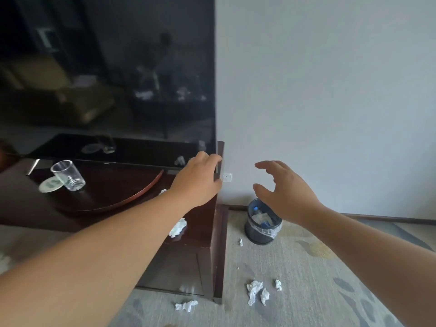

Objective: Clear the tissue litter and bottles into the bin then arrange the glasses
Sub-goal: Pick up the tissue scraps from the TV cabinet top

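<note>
Tissue first. One crumpled tissue wad [178, 227] lies on the cabinet [203, 223] top at its near right edge. A smaller scrap [162, 191] shows just beyond the left forearm. Floor tissue [254, 291] is scattered on the carpet [318, 267], nearer than the bin [259, 234], and one shred [240, 242] lies just beside the bin's base. Judged: almost weightless and soft, so grip is no problem. Pinch each wad whole from above, as loose folds may tear.

Bin stands on the floor by the far wall, right of the cabinet, with a thin plastic liner. Bottles [256, 210] with blue caps and some tissue are inside. Probably light and could tip if knocked.

Glass [68, 175] stands upright on the cabinet top, far left, touching a round coaster [50, 184]. Judged: rigid, smooth, breakable. Take it round the wall at mid-height, not by the rim. A small clear object [180, 160] by the television [106, 67] base is too blurred to name.

Left hand [198, 178] is stretched to the far right corner of the cabinet top, back to the camera. Cannot tell whether its fingers close on anything. Right hand [283, 192] hovers above the bin, fingers spread and curved, holding nothing.

Obstructions: the left forearm crosses above the cabinet-top wad, and the cabinet's corner post stands between the top and the bin. A wall socket [227, 177] sits on the wall behind.
</note>
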